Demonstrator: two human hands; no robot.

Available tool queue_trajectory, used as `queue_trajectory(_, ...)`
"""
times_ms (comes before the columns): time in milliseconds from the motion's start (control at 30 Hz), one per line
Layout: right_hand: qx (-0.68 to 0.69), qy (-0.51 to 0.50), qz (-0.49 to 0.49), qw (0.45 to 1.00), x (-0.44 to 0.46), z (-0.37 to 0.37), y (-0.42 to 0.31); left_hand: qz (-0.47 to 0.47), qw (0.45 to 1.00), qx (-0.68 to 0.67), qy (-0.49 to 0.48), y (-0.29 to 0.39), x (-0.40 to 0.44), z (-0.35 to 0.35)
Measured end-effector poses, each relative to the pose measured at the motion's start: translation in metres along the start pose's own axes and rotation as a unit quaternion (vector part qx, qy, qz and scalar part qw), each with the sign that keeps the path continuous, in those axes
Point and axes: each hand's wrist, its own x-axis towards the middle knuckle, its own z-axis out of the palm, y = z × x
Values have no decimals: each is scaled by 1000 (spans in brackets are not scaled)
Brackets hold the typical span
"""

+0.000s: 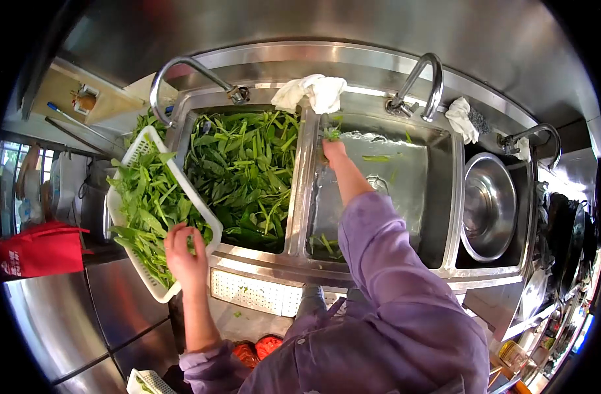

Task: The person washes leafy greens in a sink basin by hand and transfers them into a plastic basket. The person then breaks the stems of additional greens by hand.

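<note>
My right hand (334,150) reaches into the left side of the middle sink (405,210), its fingers closed on a small bunch of leafy greens (331,133). A few loose stems float in the shallow water there. On the left, a white plastic basket (197,200) heaped with leafy greens (146,197) sits tilted by the left sink's edge. My left hand (186,255) is over the basket's near end, touching the greens or rim, with fingers loosely bent and apart. Many more greens (244,171) fill the left sink (292,223).
Curved faucets (189,62) stand behind the sinks. White cloths (311,92) lie on the back ledge. A steel bowl (488,210) rests in the right sink. At far left hangs a red bag (41,249). Part of another white basket (149,381) shows low at the left.
</note>
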Motion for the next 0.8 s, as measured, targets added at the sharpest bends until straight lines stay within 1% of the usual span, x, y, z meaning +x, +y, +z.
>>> queue_trajectory(33,2,-41,14,999,-9,-11,-14,5,1000,-17,-7,11,0,5)
queue_trajectory(67,-1,-37,16,999,-20,-25,-29,7,999,-36,-14,19,-2,11)
queue_trajectory(133,0,-146,-8,989,-52,-61,-64,43,995,-89,-22,36,-6,25)
queue_trajectory(167,-56,-119,-79,988,-76,-83,-83,44,988,-145,-36,48,-9,32)
queue_trajectory(200,-143,-69,-187,970,-76,-104,-89,42,978,-199,-52,62,-14,41)
queue_trajectory(233,-226,-19,-290,930,-74,-129,-91,49,966,-241,-86,74,-22,56)
queue_trajectory(267,-294,26,-286,911,-77,-155,-100,54,951,-281,-120,86,-32,75)
queue_trajectory(300,-361,70,-281,886,-75,-182,-107,76,937,-293,-176,102,-43,91)
queue_trajectory(333,-419,131,-300,847,-59,-205,-100,99,919,-304,-230,120,-52,106)
queue_trajectory(367,-452,138,-221,853,-26,-229,-86,113,922,-259,-263,136,-60,120)
queue_trajectory(400,-456,123,-202,858,-17,-243,-79,130,922,-211,-297,149,-67,134)
queue_trajectory(433,-356,70,-133,922,-18,-244,-74,126,921,-213,-301,158,-74,151)
queue_trajectory(467,-248,17,-61,967,-19,-245,-69,130,920,-159,-334,165,-81,168)
queue_trajectory(500,-249,17,-59,967,-23,-240,-66,135,916,-104,-364,173,-87,182)
queue_trajectory(533,-195,-25,-33,980,-29,-231,-62,133,915,-105,-366,181,-90,188)
queue_trajectory(567,-139,-69,-7,988,-35,-220,-60,140,867,-123,-462,187,-94,193)
queue_trajectory(600,-178,-128,-27,975,-39,-211,-58,142,809,-139,-553,191,-99,198)
queue_trajectory(633,-214,-186,-47,958,-43,-201,-54,146,799,-170,-558,193,-109,204)
queue_trajectory(667,-213,-192,-44,957,-49,-188,-50,141,799,-167,-560,192,-117,209)
queue_trajectory(700,-371,-205,-100,900,-53,-176,-43,161,767,-129,-608,192,-120,212)
queue_trajectory(733,-517,-213,-155,814,-59,-169,-38,179,730,-92,-653,190,-124,214)
queue_trajectory(767,-518,-220,-156,812,-64,-167,-31,172,731,-92,-654,186,-131,218)
queue_trajectory(800,-585,-243,-225,740,-70,-162,-24,168,742,-119,-638,181,-134,220)
